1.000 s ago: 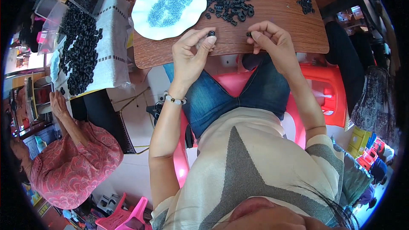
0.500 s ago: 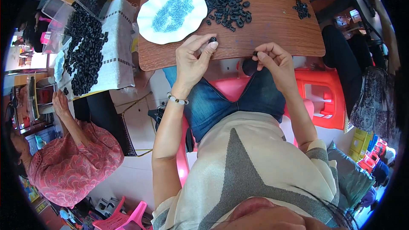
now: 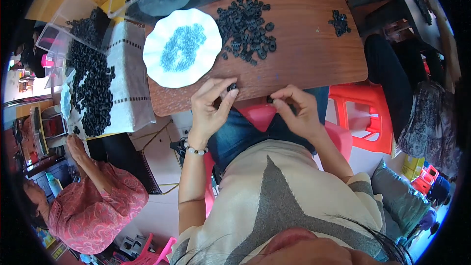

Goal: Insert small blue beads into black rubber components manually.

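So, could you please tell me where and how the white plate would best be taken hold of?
I would pinch the white plate by its near-left rim, coming from the left: it lies flat, that scalloped edge is bare, tiny clear pieces sit towards the middle, and black pieces crowd its right side.

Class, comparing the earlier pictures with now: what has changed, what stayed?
The right hand drew back from over the table to its near edge; the view shifted. Both it and the left hand still pinch small black pieces; the white plate and black pile stayed put.
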Demonstrator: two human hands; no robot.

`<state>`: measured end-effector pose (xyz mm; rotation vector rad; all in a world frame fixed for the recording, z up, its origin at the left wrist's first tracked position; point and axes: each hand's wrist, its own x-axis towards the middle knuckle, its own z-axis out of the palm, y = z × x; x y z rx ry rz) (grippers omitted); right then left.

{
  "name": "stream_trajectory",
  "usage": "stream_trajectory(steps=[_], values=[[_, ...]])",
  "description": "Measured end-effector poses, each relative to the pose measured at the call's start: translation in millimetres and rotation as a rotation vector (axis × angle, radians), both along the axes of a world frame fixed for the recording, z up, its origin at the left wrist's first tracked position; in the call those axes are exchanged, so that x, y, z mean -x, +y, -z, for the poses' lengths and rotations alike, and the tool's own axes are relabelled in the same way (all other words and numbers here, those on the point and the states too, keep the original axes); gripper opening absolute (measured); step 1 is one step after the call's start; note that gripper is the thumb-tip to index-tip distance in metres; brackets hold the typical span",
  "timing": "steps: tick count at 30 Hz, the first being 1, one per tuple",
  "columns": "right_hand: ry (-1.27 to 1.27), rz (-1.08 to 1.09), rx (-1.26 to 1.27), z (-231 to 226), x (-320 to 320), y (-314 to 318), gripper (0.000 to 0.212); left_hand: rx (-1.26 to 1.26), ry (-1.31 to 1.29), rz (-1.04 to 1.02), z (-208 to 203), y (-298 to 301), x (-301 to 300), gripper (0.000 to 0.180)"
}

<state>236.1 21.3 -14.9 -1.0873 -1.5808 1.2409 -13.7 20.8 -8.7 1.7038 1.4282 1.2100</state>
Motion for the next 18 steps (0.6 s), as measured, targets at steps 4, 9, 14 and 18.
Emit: stream_trajectory(steps=[4, 9, 14, 18], values=[[-0.025, -0.126, 0.006, -10.9, 0.6, 3.6, 0.014, -0.029, 0.023, 0.023, 2.5, 0.9, 4.5, 0.024], [-0.025, -0.213, -0.045, -19.6, 6.2, 16.8, 0.015, 0.024, -0.036, 0.010, 3.1, -0.8, 8.5, 0.025], [0.028, -0.160, -0.123, -19.7, 9.1, 12.0, 0.019, 0.052, -0.045, 0.007, -1.7, 2.6, 4.4, 0.025], [0.080, -0.102, -0.059, -6.5, 9.8, -7.3, 0.018, 0.017, 0.005, 0.016, 0.7, 1.5, 3.6, 0.026]])
